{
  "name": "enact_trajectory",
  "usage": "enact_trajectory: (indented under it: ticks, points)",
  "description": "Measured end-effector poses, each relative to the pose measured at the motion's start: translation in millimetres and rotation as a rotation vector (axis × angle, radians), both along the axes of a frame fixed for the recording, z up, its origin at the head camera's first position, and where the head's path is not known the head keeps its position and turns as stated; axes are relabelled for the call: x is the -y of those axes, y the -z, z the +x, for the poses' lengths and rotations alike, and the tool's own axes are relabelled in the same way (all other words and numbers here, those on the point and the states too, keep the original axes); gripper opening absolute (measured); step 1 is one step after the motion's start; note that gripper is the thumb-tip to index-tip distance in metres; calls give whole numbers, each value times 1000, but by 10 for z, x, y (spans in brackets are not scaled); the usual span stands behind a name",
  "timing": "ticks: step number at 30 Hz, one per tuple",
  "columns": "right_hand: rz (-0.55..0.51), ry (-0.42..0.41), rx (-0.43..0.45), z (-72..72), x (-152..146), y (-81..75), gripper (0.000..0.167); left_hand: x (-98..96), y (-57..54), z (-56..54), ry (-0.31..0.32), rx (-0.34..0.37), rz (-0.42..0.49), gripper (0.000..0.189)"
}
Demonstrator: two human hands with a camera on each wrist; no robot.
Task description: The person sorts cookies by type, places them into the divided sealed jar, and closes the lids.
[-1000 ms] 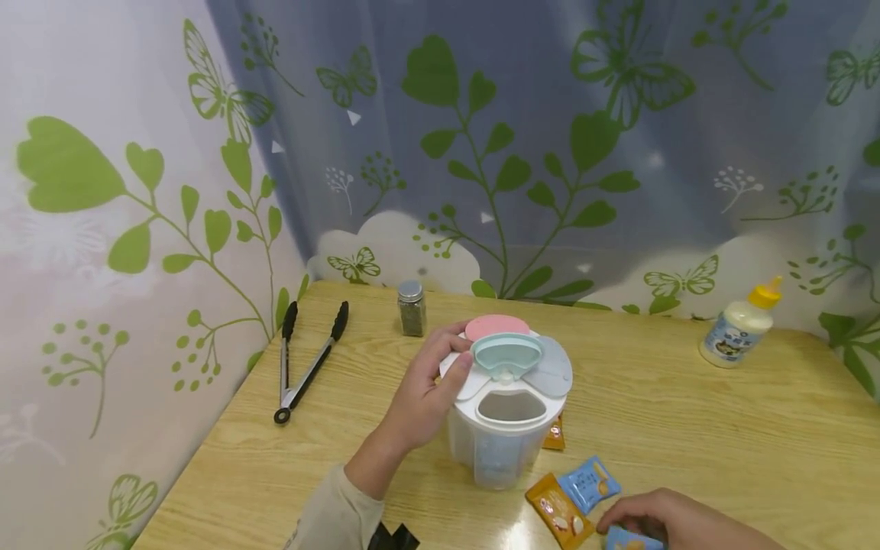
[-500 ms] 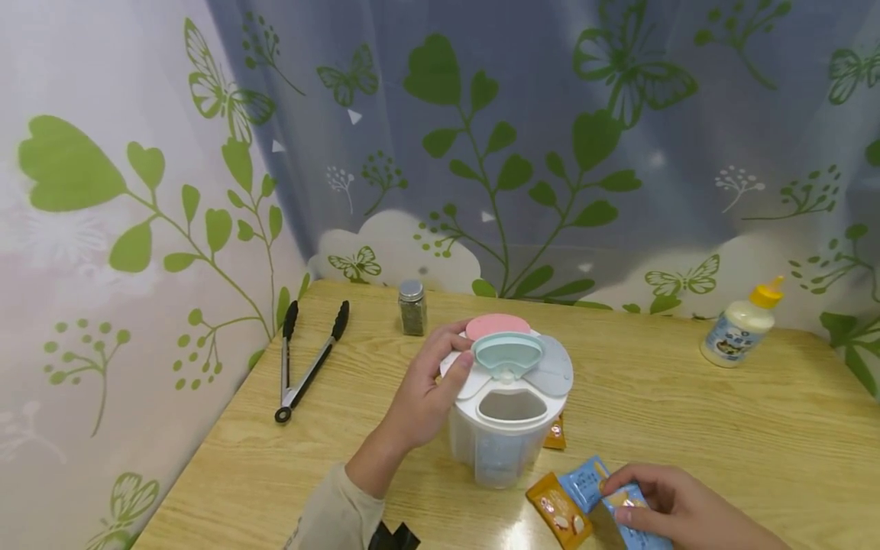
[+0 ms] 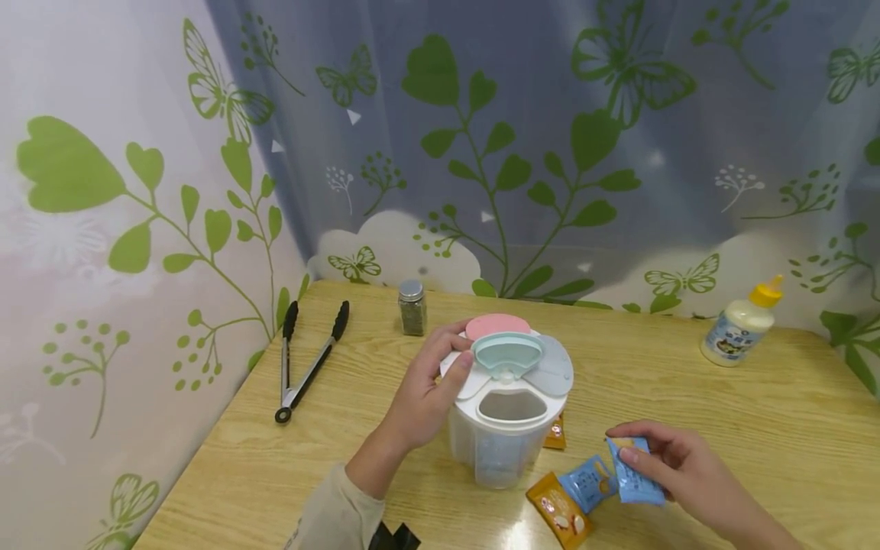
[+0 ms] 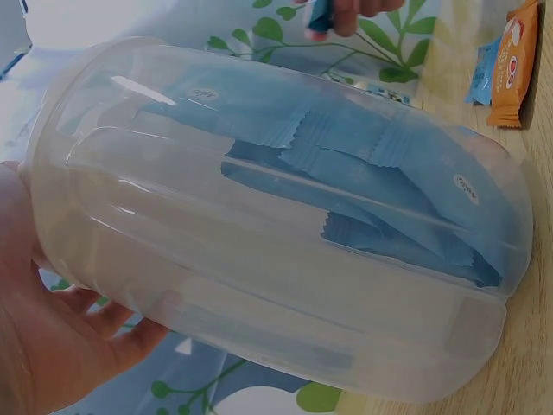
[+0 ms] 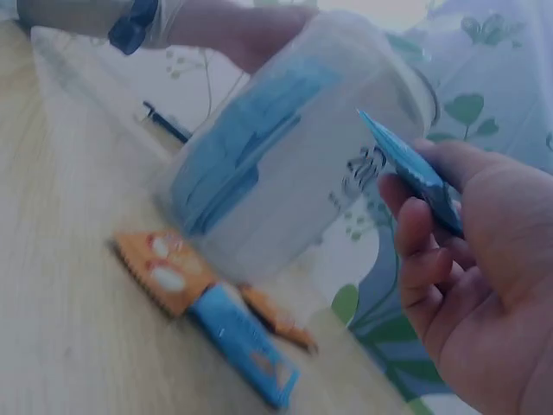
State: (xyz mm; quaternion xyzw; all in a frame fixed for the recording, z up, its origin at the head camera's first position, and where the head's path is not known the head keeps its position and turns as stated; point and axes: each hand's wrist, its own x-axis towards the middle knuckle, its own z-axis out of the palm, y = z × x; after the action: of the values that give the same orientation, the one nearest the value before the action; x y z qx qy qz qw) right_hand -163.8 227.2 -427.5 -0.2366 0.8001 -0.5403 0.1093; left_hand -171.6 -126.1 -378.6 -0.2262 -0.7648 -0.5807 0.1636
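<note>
Thumb and fingers of the right hand (image 3: 690, 473) pinch a blue packet (image 3: 638, 483) in the head view, to the right of a container (image 3: 461, 443) and apart from the uncovered opening (image 3: 512, 407) in its lid (image 3: 553, 370). The left hand (image 3: 426, 389) grips the container at the lid's edge, and the container stands upright on the desk (image 3: 687, 389). Just beside the held packet, a second blue packet (image 3: 587, 486) touches an orange packet (image 3: 560, 512); another orange packet (image 3: 555, 434) shows partly behind the container. From the left wrist, several blue packets (image 4: 371, 186) show through the clear wall, inside the container, with the left hand curled round the lid end; the right hand appears only in part at the top edge. From the right wrist, the held packet turns nearly edge-on between thumb and forefinger, in front of the container, the remaining fingers bent beneath it.
</note>
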Motion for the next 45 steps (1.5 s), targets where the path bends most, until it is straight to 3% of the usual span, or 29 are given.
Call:
enact_trajectory:
  ticks: [4, 12, 20, 23, 30, 34, 40, 45]
  points:
    - [-3, 92, 3, -2, 73, -154, 23, -17, 4, -14, 7, -14, 6, 15]
    - [-158, 127, -21, -4, 267, -516, 26, -18, 16, -6, 5, -1, 7, 15]
    - [-312, 136, -59, -71, 642, -873, 24, 0, 1, -10, 19, -9, 5, 15]
    - [-345, 112, -105, -72, 756, -960, 24, 1, 1, -8, 21, -3, 1, 15]
    - [-430, -41, -186, -96, 981, -1063, 27, 1, 2, -5, 19, -5, 2, 15]
    - [-418, -79, -214, -102, 1087, -1087, 26, 5, 5, -6, 20, -13, -1, 15]
    - [-292, -100, -222, -73, 1152, -1100, 21, 1, 11, -10, 19, -13, -4, 14]
    - [-247, -113, -207, -62, 1149, -1111, 21, 2, 0, -7, 20, -5, 1, 14]
